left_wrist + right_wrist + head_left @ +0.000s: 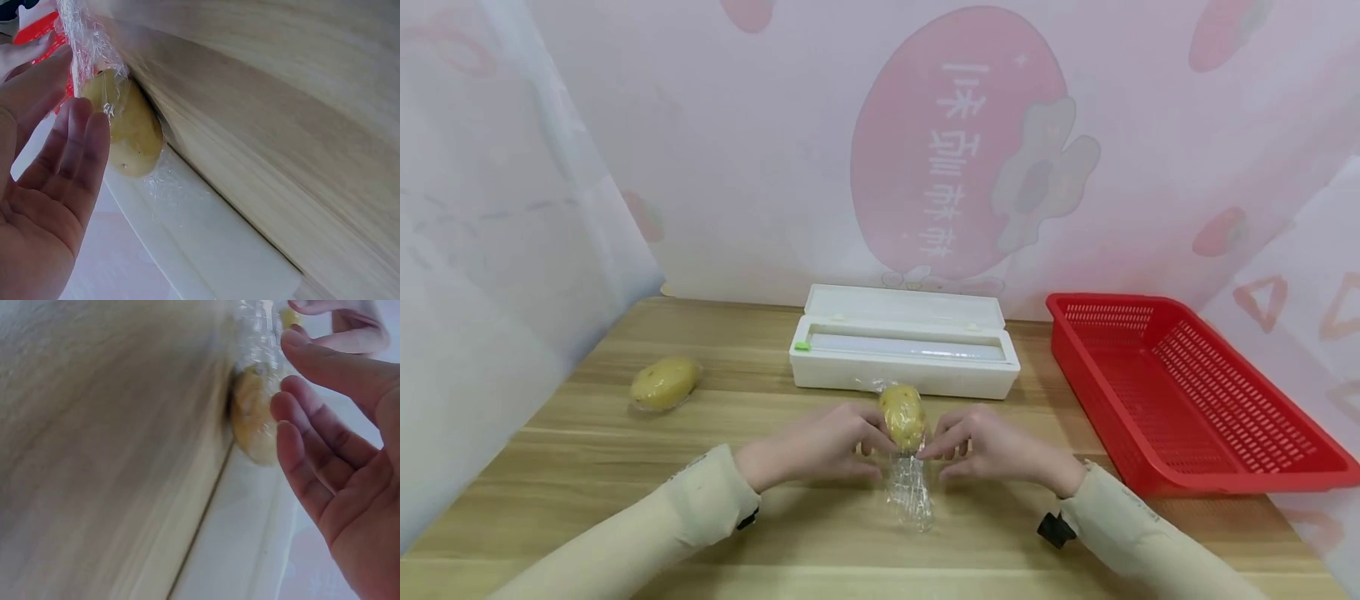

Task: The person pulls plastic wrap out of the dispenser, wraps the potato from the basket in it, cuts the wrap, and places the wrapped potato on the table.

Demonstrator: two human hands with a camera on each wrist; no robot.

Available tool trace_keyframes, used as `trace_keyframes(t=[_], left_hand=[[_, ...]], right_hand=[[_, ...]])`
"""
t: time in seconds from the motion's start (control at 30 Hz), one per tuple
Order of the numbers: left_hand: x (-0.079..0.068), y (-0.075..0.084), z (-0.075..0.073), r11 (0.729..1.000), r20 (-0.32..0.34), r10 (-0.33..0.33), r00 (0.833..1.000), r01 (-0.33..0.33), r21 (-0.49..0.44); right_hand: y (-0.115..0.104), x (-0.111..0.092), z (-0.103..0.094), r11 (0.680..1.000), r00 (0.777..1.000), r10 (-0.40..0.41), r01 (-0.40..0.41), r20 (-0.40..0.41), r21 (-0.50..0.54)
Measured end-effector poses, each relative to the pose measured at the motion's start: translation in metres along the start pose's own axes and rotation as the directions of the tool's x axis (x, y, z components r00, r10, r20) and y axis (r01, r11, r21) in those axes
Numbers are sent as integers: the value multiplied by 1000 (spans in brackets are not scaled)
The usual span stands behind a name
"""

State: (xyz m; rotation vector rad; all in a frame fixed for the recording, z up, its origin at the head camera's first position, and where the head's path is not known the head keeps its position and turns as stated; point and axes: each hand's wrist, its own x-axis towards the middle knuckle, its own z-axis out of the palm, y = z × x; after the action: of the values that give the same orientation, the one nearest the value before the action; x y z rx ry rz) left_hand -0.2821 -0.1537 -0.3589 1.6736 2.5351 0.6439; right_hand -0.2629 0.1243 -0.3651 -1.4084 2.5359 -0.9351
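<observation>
A potato (903, 417) in clear plastic wrap lies lengthwise on the table, just in front of the white box. The loose tail of the plastic wrap (911, 492) is bunched at its near end and spreads toward me. My left hand (827, 443) is at the potato's left side, its fingertips by the gathered wrap. From the right, my right hand (996, 446) reaches the same spot with its index fingertip. Both hands have loosely bent fingers, and the wrist views show neither palm closed round the potato (128, 125). Exact fingertip contact is hard to make out.
A white cling film box (904, 379) with its lid raised and a roll inside stands behind the potato. Another wrapped potato (666, 383) lies at left on the wooden table (760, 533). A red plastic basket (1206, 400) stands at right, with a printed cloth behind.
</observation>
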Motion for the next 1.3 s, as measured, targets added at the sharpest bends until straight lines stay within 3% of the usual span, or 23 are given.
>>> trace_keyframes(t=[0.23,0.43,0.9,1.03,1.13,1.3], left_hand=[[1,3,2,998,44,-31,999,33,-50],[1,0,3,998,69,-23,997,26,-49],[2,-4,7,999,103,-12,995,16,-36],[1,-2,7,998,80,-25,996,30,-56],[1,-1,6,994,44,-58,997,62,-91],[1,-1,4,988,-58,-143,988,140,-61]], right_hand=[[8,7,6,1000,999,10,-10,41,-16],[14,14,11,999,998,-38,40,57,-29],[16,20,19,991,995,-41,53,89,-125],[16,18,19,1000,999,-6,7,39,-29],[16,17,19,997,998,38,-34,-58,68],[12,19,18,995,969,76,-59,-233,77]])
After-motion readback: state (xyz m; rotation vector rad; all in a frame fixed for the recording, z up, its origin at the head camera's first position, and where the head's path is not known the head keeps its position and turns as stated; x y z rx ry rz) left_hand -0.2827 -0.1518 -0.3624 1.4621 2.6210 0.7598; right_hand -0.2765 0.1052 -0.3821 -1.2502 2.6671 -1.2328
